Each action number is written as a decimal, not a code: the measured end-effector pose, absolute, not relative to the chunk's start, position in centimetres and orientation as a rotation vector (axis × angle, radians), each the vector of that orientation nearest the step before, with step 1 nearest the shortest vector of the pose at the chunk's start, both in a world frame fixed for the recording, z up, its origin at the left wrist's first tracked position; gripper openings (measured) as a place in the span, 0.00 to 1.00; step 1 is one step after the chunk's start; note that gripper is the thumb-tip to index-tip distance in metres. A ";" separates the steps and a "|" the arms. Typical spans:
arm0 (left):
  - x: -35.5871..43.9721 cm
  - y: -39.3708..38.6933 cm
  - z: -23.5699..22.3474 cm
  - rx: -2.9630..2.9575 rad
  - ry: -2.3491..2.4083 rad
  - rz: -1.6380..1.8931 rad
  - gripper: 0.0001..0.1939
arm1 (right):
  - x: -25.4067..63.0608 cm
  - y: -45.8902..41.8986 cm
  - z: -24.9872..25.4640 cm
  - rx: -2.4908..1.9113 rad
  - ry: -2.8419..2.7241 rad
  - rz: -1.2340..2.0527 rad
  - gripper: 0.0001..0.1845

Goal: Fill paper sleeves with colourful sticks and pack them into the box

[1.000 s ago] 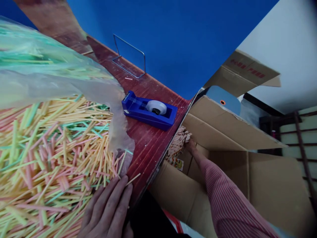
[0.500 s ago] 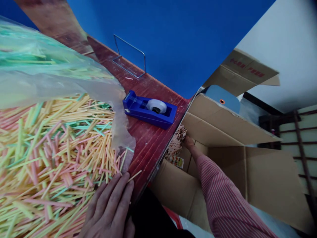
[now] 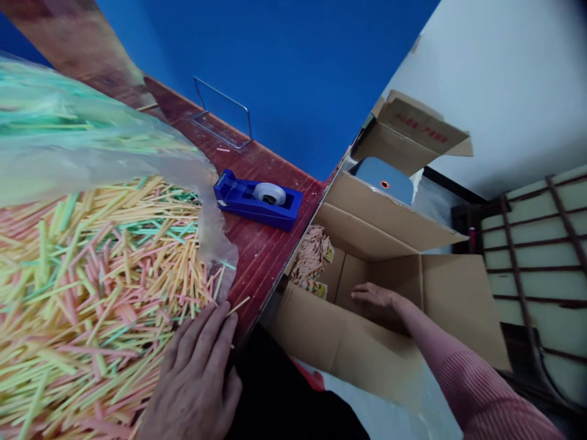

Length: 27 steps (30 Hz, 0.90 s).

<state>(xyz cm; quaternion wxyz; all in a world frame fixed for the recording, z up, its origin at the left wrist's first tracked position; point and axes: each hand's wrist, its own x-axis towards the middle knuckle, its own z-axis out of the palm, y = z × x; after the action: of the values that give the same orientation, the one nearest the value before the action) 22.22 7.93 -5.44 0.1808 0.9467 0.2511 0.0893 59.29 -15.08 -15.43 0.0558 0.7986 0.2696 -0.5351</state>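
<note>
Right hand [image 3: 373,295] in open carton [image 3: 362,349], tape dispenser [image 3: 258,203] beside sticks [image 3: 105,293], wire stand [image 3: 222,94] nearby

Pastel sticks [image 3: 98,299] cut off at left

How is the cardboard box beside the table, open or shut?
Open: the box has its flaps spread, and the right hand reaches into it.
</note>
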 end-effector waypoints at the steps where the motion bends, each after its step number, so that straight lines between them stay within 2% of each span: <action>1: 22.1 8.0 -5.5 2.695 0.688 0.238 0.31 | 58.8 -16.2 -14.2 2.433 0.819 -1.734 0.21; 5: 22.1 8.2 -5.3 2.743 0.636 0.186 0.32 | 56.6 -18.9 -10.3 2.412 0.923 -2.160 0.40; 8: 22.3 8.2 -4.8 2.741 0.637 0.187 0.32 | 55.2 -19.4 -9.0 2.432 0.994 -2.041 0.47; 11: 22.6 8.1 -4.5 2.740 0.643 0.184 0.30 | 53.9 -19.6 -8.9 2.442 1.060 -1.771 0.40; 15: 22.6 8.0 -4.3 2.744 0.639 0.219 0.30 | 52.6 -20.0 -9.5 2.364 1.242 -1.271 0.24; 17: 22.5 8.0 -4.3 2.743 0.636 0.235 0.29 | 52.0 -20.0 -9.7 2.357 1.276 -1.134 0.19; 27: 22.5 8.0 -4.3 2.767 0.620 0.259 0.27 | 49.0 -20.8 -10.1 2.385 1.234 -1.062 0.16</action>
<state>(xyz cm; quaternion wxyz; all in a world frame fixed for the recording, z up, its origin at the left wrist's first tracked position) 22.46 8.01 -4.29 0.1464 0.9613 0.2153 0.0900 48.97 -20.81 -10.08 0.1264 0.8193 0.4239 -0.3648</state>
